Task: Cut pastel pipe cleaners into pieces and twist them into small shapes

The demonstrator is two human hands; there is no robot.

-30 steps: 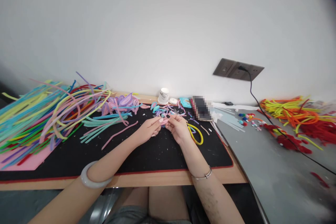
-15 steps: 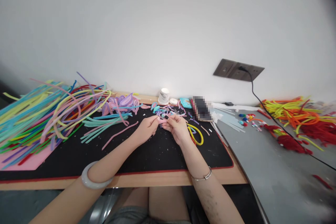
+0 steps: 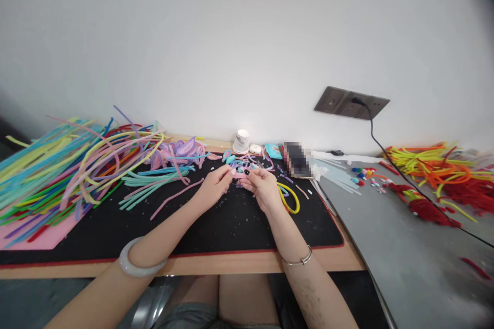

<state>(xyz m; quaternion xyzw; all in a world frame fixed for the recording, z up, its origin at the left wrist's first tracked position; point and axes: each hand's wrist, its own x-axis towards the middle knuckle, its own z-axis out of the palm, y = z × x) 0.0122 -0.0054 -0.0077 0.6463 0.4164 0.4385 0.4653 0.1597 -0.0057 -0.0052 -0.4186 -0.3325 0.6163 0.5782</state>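
Note:
Between my two hands is a short pink pipe cleaner (image 3: 240, 176), partly covered by fingers. My left hand (image 3: 215, 185) pinches its left end, and my right hand (image 3: 262, 186) pinches the right end with thumb and fingers. Just behind them lie cut purple, pink and turquoise pipe cleaner pieces (image 3: 230, 158). A yellow pipe cleaner loop (image 3: 295, 200) rests by my right wrist. To the left of my left hand, a single pink pipe cleaner (image 3: 170, 200) lies on the black mat (image 3: 231, 231), near a bunch of mint ones (image 3: 142, 190).
A large heap of colourful pipe cleaners (image 3: 50, 164) fills the left side. Along the back stand a paper cup (image 3: 241, 141), a blue packet (image 3: 273, 151) and a phone (image 3: 297, 159). On the grey table (image 3: 370, 236) lie pompoms (image 3: 363, 171), red fuzzy pieces (image 3: 428, 211) and a black cable (image 3: 372, 133).
My left hand has shifted slightly and its fingers have changed their grip on the pink pipe cleaner. My right hand stays nearly in place, still pinching it.

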